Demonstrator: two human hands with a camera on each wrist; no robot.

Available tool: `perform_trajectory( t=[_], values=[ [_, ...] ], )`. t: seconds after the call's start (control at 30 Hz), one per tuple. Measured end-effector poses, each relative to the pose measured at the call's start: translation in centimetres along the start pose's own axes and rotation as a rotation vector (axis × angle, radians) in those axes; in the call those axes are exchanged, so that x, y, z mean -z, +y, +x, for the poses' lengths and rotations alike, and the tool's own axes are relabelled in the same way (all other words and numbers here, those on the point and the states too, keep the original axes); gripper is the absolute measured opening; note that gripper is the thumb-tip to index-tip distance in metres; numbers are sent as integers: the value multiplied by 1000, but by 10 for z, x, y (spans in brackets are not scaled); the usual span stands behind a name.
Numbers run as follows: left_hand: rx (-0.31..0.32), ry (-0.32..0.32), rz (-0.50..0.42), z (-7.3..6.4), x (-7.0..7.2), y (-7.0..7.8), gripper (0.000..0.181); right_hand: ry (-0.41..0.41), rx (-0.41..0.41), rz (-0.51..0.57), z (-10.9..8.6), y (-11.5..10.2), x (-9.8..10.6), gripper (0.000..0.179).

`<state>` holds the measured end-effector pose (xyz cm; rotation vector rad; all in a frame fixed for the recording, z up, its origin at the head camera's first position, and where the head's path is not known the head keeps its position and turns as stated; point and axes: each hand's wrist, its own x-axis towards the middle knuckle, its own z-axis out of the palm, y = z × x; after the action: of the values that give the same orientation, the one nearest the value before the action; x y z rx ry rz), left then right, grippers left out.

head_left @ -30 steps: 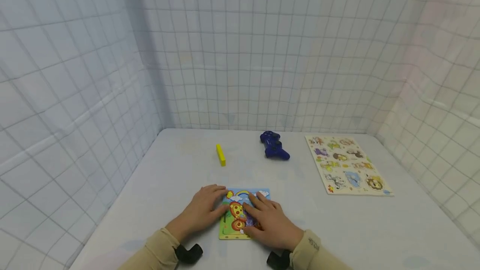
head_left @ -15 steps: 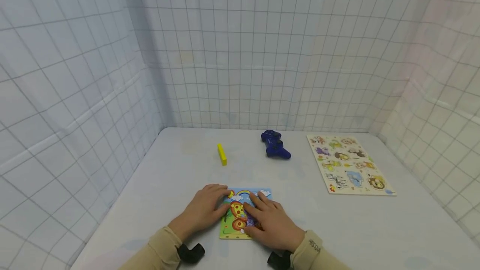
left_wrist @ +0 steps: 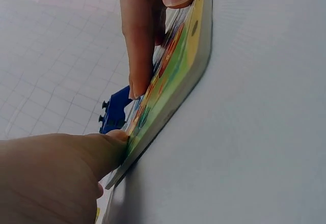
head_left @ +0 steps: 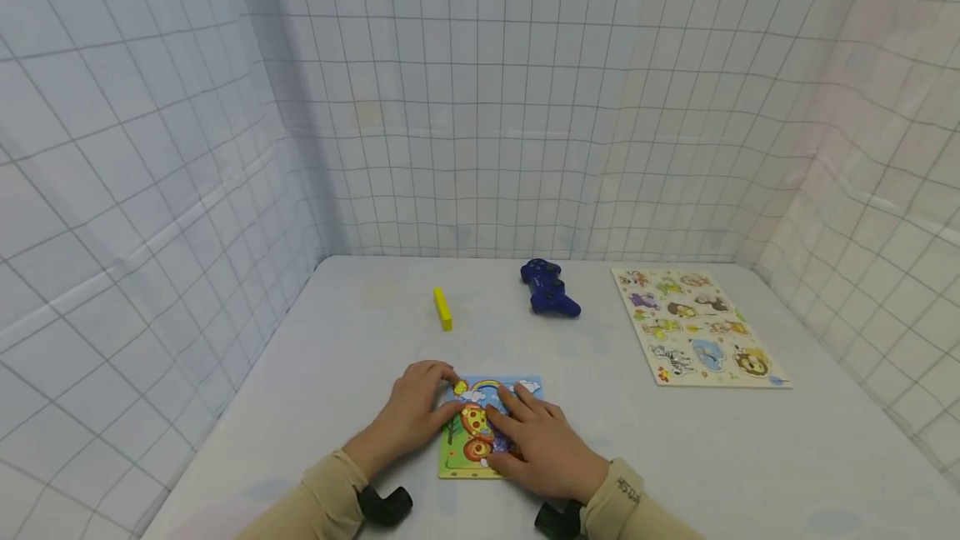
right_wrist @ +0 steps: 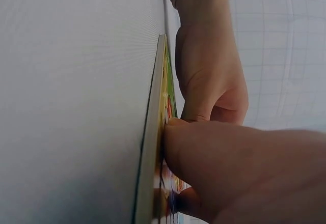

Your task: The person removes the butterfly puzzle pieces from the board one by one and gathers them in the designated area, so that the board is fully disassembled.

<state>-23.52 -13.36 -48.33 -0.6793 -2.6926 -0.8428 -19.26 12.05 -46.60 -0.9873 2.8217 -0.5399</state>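
A small picture puzzle board with a rainbow, a sun and a spotted figure lies flat on the white table, near its front. My left hand is at its upper left corner, thumb and index fingertip touching the top by the sun. In the left wrist view the left thumb rests on the board's surface near the edge. My right hand lies spread over the board's right half, fingertips on the picture, hiding part of it. The right wrist view shows the right thumb on the board beside its edge.
A yellow stick-shaped block lies behind the board. Further back is a dark blue game controller. A larger animal puzzle board lies at the right. Gridded white cloth walls enclose the table at the back and sides.
My left hand has shifted slightly up and right, its index finger more arched over the board's corner by the sun. The right hand and the board have stayed in place.
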Motion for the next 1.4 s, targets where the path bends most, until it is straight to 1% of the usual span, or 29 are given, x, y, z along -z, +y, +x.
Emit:
perform_trajectory(
  t=[0.13, 0.23, 0.33, 0.4, 0.57, 0.67, 0.8, 0.9, 1.03, 1.13, 1.27, 1.4],
  values=[
    [7, 8, -7, 1, 0, 0, 32, 1, 3, -7, 0, 0, 0, 67],
    [-3, 28, 0, 1, -1, 0, 34, -5, 0, -6, 1, 0, 1, 67],
    [-3, 45, -19, 2, -1, 0, 35, -12, -3, -7, 1, 1, 0, 68],
    [20, 43, -51, 2, -1, 0, 35, -19, -6, -5, 2, 1, -1, 68],
    [104, 21, -147, 4, -1, -1, 33, -29, -11, -1, 2, 1, -1, 70],
    [133, 21, -190, 4, -2, -1, 33, -31, -11, 4, 3, 2, -2, 70],
    [165, 54, -220, 4, -1, 1, 27, -37, -16, -1, 3, 3, -3, 71],
    [185, 82, -232, 4, 0, 3, 20, -34, -17, -6, 3, 5, -4, 72],
    [219, 97, -242, 3, 0, 4, 11, -35, -17, 1, 3, 4, -3, 72],
    [251, 104, -264, 2, 0, 5, 8, -42, -22, 6, 2, 3, -2, 71],
    [291, 114, -313, 3, 1, 5, 6, -45, -25, 8, 2, 2, -1, 71],
    [349, 137, -413, 3, 5, 5, 9, -43, -21, 13, 1, 2, -1, 70]
  ],
)
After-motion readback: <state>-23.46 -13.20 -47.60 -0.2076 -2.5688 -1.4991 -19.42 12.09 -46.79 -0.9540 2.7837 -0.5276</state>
